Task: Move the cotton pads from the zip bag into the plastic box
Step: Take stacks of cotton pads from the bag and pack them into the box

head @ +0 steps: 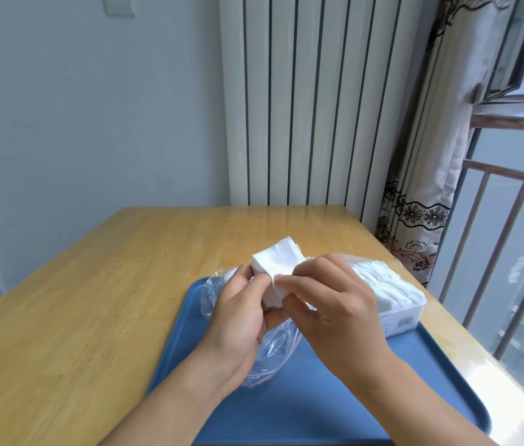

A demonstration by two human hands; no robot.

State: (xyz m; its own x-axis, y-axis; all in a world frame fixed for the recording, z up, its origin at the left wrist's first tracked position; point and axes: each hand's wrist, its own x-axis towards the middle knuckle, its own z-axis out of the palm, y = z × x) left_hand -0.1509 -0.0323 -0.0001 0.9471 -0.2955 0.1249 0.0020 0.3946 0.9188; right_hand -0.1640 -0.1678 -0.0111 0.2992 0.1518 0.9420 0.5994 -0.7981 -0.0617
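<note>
A blue tray (318, 397) sits nearest on the wooden table (77, 300). Above it, the left hand (238, 313) grips a stack of cotton pads (275, 262) along with the clear zip bag (273, 349), while the right hand (334, 304) pinches the stack's near edge. Just beyond, the plastic box (405, 317) already holds pads.

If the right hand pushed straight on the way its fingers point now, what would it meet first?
The right hand points left toward the stack of cotton pads it already pinches, so that comes first. Straight beyond it is the left hand, gripping the same stack over the zip bag. Depth is hard to judge here.
</note>
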